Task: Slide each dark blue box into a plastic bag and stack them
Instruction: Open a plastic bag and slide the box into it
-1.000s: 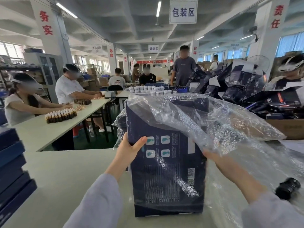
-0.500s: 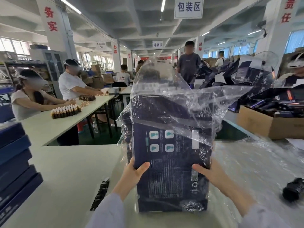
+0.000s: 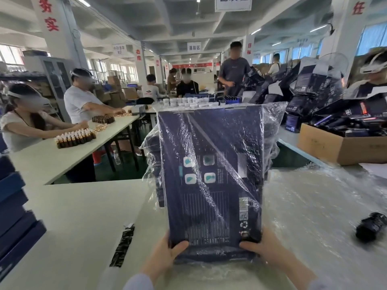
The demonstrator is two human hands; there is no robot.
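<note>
The dark blue box (image 3: 209,174) stands upright at the near edge of the pale, smooth table (image 3: 73,216), its broad flat face turned this way. Whether its lower edge rests on the tabletop or hangs just above it I cannot tell. It is a tall matte cardboard rectangle printed with four small pale squares, fine lines of text and a code patch near the bottom. A thin clear plastic bag (image 3: 270,126) covers it, creased and glinting, with loose film bunched at the upper right corner and down the sides. The left hand (image 3: 163,256) grips the lower left corner, thumb laid across the front through the film. The right hand (image 3: 270,254) grips the lower right corner the same way. Just behind the box, more wrapped boxes (image 3: 151,155) show a crinkled, shiny edge. To the right, slack clear film (image 3: 314,206) lies spread over the table, and a stubby black cylinder (image 3: 370,229) sits on it. A flat black strip (image 3: 123,243) lies on the bare tabletop to the left, and blue boxes (image 3: 14,216) are piled at the far left edge. A brown cardboard carton (image 3: 335,147) sits beyond on the right.
</note>
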